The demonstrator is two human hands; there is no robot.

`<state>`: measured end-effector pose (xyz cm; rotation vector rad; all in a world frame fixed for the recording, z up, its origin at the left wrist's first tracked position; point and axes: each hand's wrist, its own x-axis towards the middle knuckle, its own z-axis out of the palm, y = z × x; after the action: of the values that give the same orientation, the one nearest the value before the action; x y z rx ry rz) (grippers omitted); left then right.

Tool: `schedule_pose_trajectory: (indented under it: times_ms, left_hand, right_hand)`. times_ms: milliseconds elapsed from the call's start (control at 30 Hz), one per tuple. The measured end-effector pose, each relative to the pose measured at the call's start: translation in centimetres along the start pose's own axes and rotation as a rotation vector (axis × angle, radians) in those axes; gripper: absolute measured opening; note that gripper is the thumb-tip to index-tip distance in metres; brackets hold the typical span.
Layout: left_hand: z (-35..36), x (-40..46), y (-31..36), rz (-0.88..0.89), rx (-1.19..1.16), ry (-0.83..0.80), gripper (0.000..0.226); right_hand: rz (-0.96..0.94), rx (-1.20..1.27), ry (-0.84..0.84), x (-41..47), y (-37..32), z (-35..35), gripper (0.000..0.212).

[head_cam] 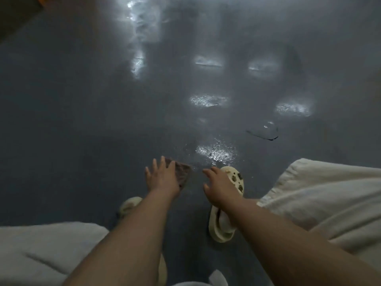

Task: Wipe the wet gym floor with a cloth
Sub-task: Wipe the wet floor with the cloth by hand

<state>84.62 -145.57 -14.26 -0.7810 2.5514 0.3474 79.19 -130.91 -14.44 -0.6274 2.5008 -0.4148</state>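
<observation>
On glossy floor (pixel 82 120), left hand (pixel 162 178) presses ribbed cloth (pixel 182 172).

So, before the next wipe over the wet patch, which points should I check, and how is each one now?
1. Left hand on the cloth: ok, fingers straight, resting on it.
2. Cloth flat on the floor: cannot tell, hand covers part.
3. Right hand free: ok, open, holds nothing.
4. Wet patch ahead of the cloth: ok, shining just beyond it.
5. Right slipper away from the wet patch: not ok, its toe is close.
</observation>
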Motion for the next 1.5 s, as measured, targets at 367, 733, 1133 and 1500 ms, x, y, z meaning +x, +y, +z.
schedule_pose_trajectory:
  times_ms: [367, 733, 1133, 1500]
  left_hand:
    - [0.8, 1.1, 0.7, 0.053, -0.065, -0.014, 0.081]
    - [8.6, 5.7, 4.8, -0.127, -0.203, -0.06, 0.06]
    - [12.3, 13.2, 3.9, -0.346, -0.23, 0.006, 0.074]
    - [15.9, 12.4, 6.3, -0.132, -0.061, 0.185, 0.072]
  right_hand:
    - [0.096, -0.006, 0.032, 0.0, 0.8, -1.8, 0.067]
    - [0.084, 0.046, -0.085, 5.4, 5.7, 1.0, 0.067]
    - [0.154, -0.055, -0.154, 11.2, 11.1, 2.9, 0.065]
    - [0.299, -0.179, -0.143, 13.9, 14.0, 4.2, 0.053]
